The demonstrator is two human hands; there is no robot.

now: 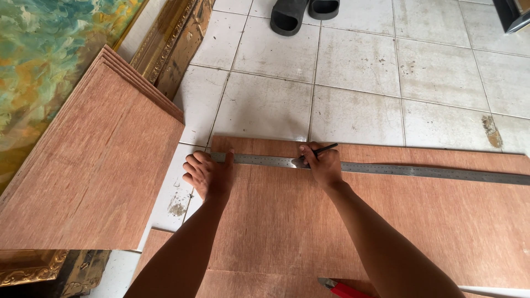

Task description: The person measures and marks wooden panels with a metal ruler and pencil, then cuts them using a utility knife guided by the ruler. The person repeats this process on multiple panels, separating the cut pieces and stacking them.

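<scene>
Marking plywood along the steel ruler

My left hand (208, 175) presses flat on the steel ruler (386, 169) end; my right hand (322, 164) pinches the pencil (326, 148). On this plywood sheet (342, 221) I should keep the ruler pinned.

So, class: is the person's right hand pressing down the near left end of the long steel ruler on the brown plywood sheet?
No: the left hand pins that end of the long steel ruler, while the right hand holds a thin black pencil further along it.
</scene>
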